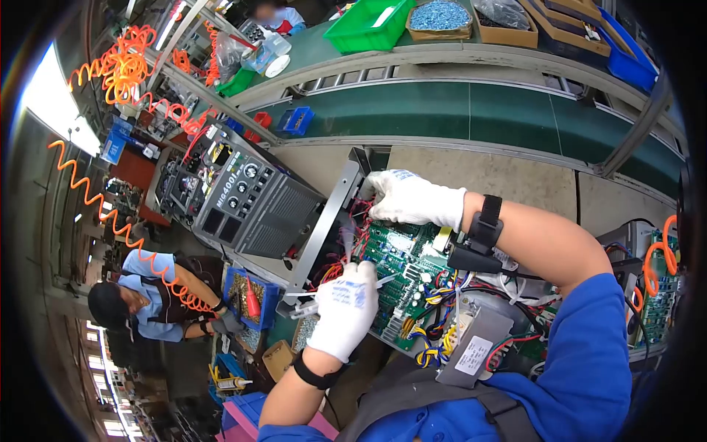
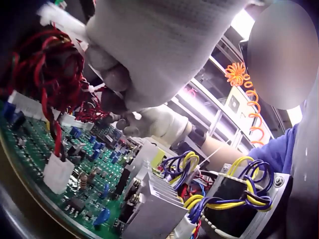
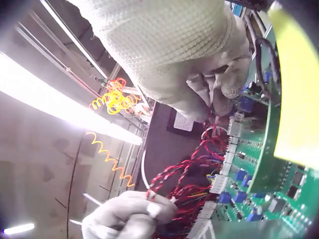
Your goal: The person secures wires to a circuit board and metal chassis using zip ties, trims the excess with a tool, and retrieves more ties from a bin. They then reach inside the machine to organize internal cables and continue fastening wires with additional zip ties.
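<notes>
Two gloved hands over one green board [image 1: 401, 254], our left hand [image 1: 345, 303] pinching one white tie [image 1: 384, 281] beside the red wires [image 1: 362, 221], our right hand [image 1: 412, 199] on those wires, we cannot tell if it grips.

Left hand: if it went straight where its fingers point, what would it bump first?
Probably the red wires just ahead of the left hand, which pinches a white cable tie; depth is unclear.
</notes>
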A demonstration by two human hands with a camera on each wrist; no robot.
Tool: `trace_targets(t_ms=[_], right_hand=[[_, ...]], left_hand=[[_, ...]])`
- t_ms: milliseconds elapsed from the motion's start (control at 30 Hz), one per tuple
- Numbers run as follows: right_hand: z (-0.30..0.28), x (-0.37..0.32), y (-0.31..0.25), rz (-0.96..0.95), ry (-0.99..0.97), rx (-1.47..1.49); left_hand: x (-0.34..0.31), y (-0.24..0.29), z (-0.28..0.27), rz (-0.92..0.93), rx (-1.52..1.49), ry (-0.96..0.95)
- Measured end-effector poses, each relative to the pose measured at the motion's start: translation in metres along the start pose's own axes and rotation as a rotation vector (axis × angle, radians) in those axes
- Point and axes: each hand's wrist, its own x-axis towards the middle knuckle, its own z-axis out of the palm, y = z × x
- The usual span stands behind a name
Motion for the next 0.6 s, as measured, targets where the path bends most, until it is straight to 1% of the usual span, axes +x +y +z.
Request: trace_targets(t_ms=[67, 100, 133, 200, 233, 300, 433, 500, 533, 600], right_hand=[[-0.001, -0.002, -0.003, -0.169, -0.012, 0.014], [-0.001, -0.002, -0.007, -0.164, -0.079, -0.100], [0.004, -0.004, -0.007, -0.331, 0.000, -0.295], [0.007, -0.007, -0.010, -0.419, 0.000, -0.497], [0.008, -0.005, -0.009, -0.419, -0.003, -0.498], [0.011, 0.001, -0.005, -0.537, -0.055, -0.574], [0.020, 0.015, -0.015, -0.549, -0.062, -0.671], [0.024, 0.016, -0.022, -0.487, -0.030, -0.670], [0.025, 0.016, -0.021, -0.485, -0.029, -0.673], [0.028, 0.019, -0.018, -0.460, -0.045, -0.568]], left_hand=[[0.007, -0.003, 0.010, 0.067, 0.187, -0.164], [0.011, -0.004, 0.010, 0.120, 0.205, -0.162], [0.013, -0.006, 0.011, 0.113, 0.203, -0.158], [0.014, -0.007, 0.012, 0.158, 0.213, -0.131], [0.014, -0.006, 0.011, 0.144, 0.202, -0.110], [0.010, -0.007, 0.015, 0.123, 0.215, -0.109], [0.011, -0.007, 0.017, 0.072, 0.220, -0.134], [0.013, -0.008, 0.020, 0.067, 0.203, -0.116], [0.014, -0.008, 0.021, 0.059, 0.186, -0.099], [0.011, -0.007, 0.020, 0.063, 0.175, -0.067]])
